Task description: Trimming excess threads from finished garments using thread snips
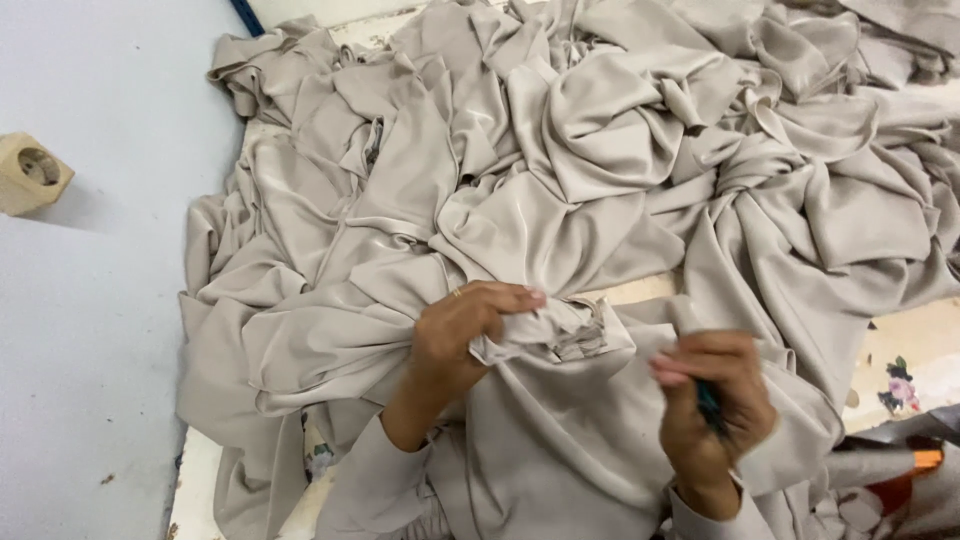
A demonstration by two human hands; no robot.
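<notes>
A heap of beige satin fabric (pixel 600 180) covers the counter (pixel 910 345). The left hand (pixel 455 335) has its fingers (pixel 505 298) curled tight over a bunched fold of that fabric, which spills out just right of the fingertips. The right hand (pixel 715 400), fingers closed, grips a small dark tool (pixel 708 402), mostly hidden, just beside the fold.

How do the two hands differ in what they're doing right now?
The left hand pinches a bunched fold of the beige satin fabric; the right hand grips a small dark tool, mostly hidden. The left looks sharp, the right blurred. Both sit over the same fabric pile.
</notes>
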